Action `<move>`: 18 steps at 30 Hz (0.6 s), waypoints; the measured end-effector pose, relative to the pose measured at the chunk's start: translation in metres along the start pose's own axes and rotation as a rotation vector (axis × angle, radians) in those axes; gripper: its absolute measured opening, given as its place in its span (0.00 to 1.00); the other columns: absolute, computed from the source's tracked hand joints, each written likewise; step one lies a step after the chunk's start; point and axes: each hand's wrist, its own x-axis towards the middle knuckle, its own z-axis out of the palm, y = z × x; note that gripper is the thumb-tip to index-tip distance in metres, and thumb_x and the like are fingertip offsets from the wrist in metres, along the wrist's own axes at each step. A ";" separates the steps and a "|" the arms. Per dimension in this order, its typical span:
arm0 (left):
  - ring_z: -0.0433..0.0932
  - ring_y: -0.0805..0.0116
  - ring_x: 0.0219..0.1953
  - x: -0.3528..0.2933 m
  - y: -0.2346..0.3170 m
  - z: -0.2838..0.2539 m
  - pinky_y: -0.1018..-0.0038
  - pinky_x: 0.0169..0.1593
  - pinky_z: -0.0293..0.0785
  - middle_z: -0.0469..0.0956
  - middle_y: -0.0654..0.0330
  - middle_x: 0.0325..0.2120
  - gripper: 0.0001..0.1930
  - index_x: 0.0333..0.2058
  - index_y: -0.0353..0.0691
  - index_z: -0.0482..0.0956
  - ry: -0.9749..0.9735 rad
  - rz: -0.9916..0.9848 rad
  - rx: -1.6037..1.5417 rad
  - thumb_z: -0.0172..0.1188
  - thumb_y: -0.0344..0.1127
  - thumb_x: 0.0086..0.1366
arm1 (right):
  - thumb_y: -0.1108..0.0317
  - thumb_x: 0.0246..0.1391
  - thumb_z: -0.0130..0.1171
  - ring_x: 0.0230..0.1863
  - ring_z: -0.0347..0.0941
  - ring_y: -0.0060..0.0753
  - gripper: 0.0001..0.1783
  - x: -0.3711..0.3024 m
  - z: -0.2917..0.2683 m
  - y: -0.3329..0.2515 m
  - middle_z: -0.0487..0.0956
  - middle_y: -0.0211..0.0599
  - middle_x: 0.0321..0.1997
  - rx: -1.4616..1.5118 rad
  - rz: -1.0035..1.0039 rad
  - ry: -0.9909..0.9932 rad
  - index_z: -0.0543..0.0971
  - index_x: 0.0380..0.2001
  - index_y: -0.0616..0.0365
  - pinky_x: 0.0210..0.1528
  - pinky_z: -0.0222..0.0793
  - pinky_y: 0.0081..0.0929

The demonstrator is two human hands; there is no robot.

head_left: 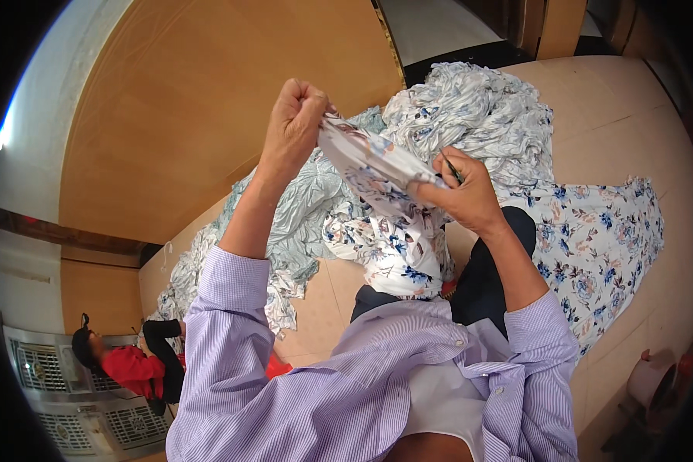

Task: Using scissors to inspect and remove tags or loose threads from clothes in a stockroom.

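Both left hand [295,115] and right hand [470,194] grip floral cloth [373,165] along its upper edge, floor [616,146] showing rightward.

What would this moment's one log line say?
left hand: gripping white floral fabric | right hand: holding small dark tool, touching fabric | floor: crumpled floral fabric pile
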 end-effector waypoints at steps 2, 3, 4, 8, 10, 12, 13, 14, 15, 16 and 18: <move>0.62 0.80 0.20 -0.002 -0.004 0.002 0.84 0.25 0.63 0.75 0.63 0.27 0.05 0.33 0.37 0.73 -0.009 0.068 0.136 0.54 0.32 0.63 | 0.73 0.43 0.68 0.27 0.57 0.18 0.27 0.001 -0.002 0.002 0.63 0.24 0.25 -0.063 0.073 0.050 0.56 0.13 0.51 0.32 0.55 0.15; 0.62 0.80 0.20 -0.004 -0.006 0.003 0.84 0.25 0.63 0.75 0.63 0.27 0.05 0.33 0.37 0.73 -0.013 0.061 0.130 0.54 0.32 0.63 | 0.73 0.43 0.68 0.27 0.57 0.18 0.27 0.001 -0.003 0.003 0.63 0.24 0.25 -0.063 0.038 0.032 0.56 0.13 0.51 0.32 0.55 0.15; 0.62 0.80 0.20 -0.006 -0.008 0.003 0.84 0.25 0.63 0.75 0.63 0.27 0.04 0.33 0.37 0.73 -0.083 0.082 0.164 0.55 0.31 0.62 | 0.72 0.42 0.69 0.26 0.56 0.18 0.27 -0.001 -0.004 0.002 0.63 0.24 0.23 -0.074 0.083 0.047 0.56 0.13 0.51 0.31 0.55 0.15; 0.62 0.80 0.20 -0.016 -0.011 -0.005 0.84 0.24 0.62 0.76 0.64 0.26 0.03 0.32 0.38 0.76 -0.297 0.144 0.259 0.58 0.28 0.59 | 0.68 0.39 0.71 0.22 0.55 0.19 0.27 -0.006 -0.010 -0.002 0.61 0.25 0.20 -0.110 0.223 0.094 0.57 0.14 0.53 0.27 0.55 0.17; 0.63 0.81 0.20 -0.025 -0.007 -0.011 0.84 0.25 0.63 0.77 0.65 0.24 0.04 0.32 0.38 0.78 -0.372 0.056 0.440 0.60 0.25 0.56 | 0.70 0.40 0.70 0.22 0.54 0.19 0.25 -0.008 -0.015 -0.005 0.60 0.23 0.19 -0.116 0.203 0.039 0.58 0.15 0.53 0.27 0.55 0.16; 0.64 0.81 0.20 -0.030 -0.002 -0.015 0.85 0.25 0.63 0.77 0.66 0.23 0.06 0.31 0.39 0.80 -0.445 -0.018 0.609 0.61 0.22 0.53 | 0.72 0.41 0.69 0.22 0.53 0.18 0.23 -0.009 -0.018 -0.006 0.58 0.21 0.19 -0.120 0.168 -0.008 0.60 0.16 0.52 0.28 0.56 0.15; 0.64 0.81 0.20 -0.031 0.000 -0.013 0.85 0.25 0.63 0.77 0.66 0.23 0.06 0.31 0.39 0.80 -0.446 -0.035 0.616 0.61 0.22 0.53 | 0.72 0.41 0.69 0.22 0.53 0.18 0.23 -0.010 -0.018 -0.006 0.58 0.21 0.19 -0.124 0.185 -0.020 0.60 0.16 0.52 0.28 0.56 0.15; 0.64 0.81 0.20 -0.030 0.004 -0.012 0.85 0.25 0.63 0.77 0.66 0.23 0.08 0.31 0.39 0.80 -0.410 0.038 0.613 0.61 0.21 0.52 | 0.72 0.42 0.68 0.21 0.53 0.18 0.23 -0.010 -0.017 -0.004 0.59 0.21 0.18 -0.205 0.140 -0.018 0.60 0.16 0.52 0.28 0.56 0.16; 0.65 0.81 0.20 -0.029 0.009 -0.009 0.85 0.25 0.63 0.77 0.66 0.22 0.09 0.31 0.39 0.80 -0.374 0.111 0.609 0.61 0.20 0.50 | 0.71 0.43 0.68 0.21 0.54 0.18 0.22 -0.011 -0.015 -0.002 0.60 0.22 0.18 -0.286 0.093 -0.015 0.61 0.16 0.53 0.28 0.56 0.16; 0.65 0.82 0.20 -0.028 0.015 -0.007 0.86 0.25 0.63 0.77 0.66 0.22 0.10 0.31 0.38 0.81 -0.336 0.185 0.607 0.61 0.19 0.49 | 0.70 0.43 0.68 0.21 0.54 0.18 0.21 -0.011 -0.012 0.000 0.60 0.22 0.18 -0.366 0.046 -0.013 0.61 0.16 0.53 0.28 0.57 0.16; 0.67 0.82 0.21 -0.026 0.034 -0.001 0.86 0.25 0.64 0.77 0.66 0.22 0.11 0.31 0.37 0.81 -0.251 0.284 0.546 0.60 0.17 0.47 | 0.69 0.44 0.67 0.21 0.55 0.18 0.21 -0.008 -0.008 0.004 0.61 0.22 0.17 -0.450 -0.003 -0.011 0.61 0.16 0.53 0.28 0.57 0.16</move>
